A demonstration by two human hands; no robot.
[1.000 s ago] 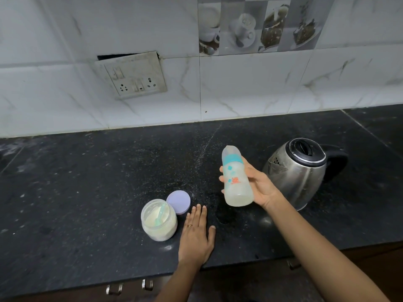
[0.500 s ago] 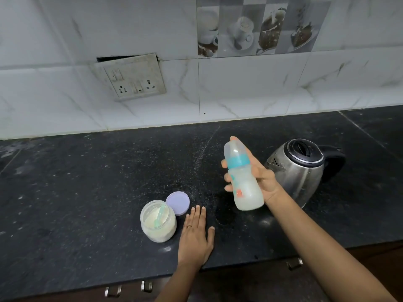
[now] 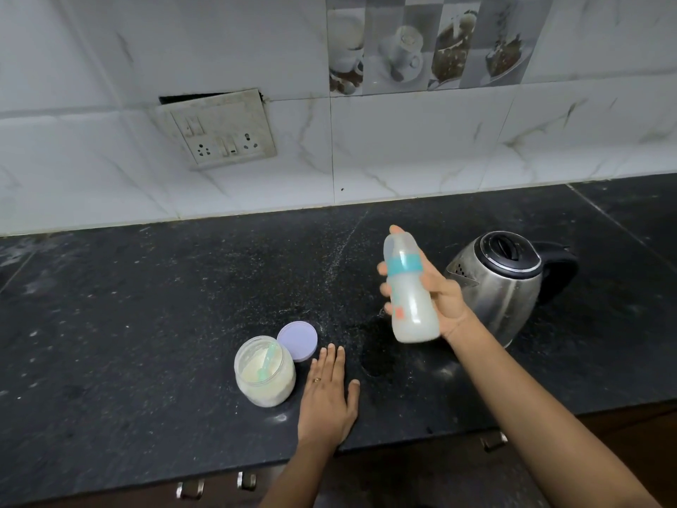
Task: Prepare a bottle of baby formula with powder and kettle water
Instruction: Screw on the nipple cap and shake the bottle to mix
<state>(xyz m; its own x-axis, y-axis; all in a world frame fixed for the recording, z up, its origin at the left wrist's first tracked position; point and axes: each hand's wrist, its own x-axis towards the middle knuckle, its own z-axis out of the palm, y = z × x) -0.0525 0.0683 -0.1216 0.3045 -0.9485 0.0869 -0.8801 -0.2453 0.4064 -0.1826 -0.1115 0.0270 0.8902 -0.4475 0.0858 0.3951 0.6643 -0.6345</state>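
My right hand grips a capped baby bottle with a teal collar, held above the counter and tilted with its top to the upper left; milky liquid fills its lower part. Just right of it stands a steel kettle with a black lid and handle. An open jar of formula powder with a teal scoop inside sits at the counter's front, its lilac lid lying flat behind it. My left hand rests flat, palm down, on the black counter right of the jar.
A white tiled wall with a switch and socket plate backs the counter. Powder specks are scattered across the middle of the counter. Cabinet handles show below the front edge.
The bottle in my right hand has shifted up and to the right, tilting between frames as if shaken. My left hand, the jar and the kettle have stayed put.
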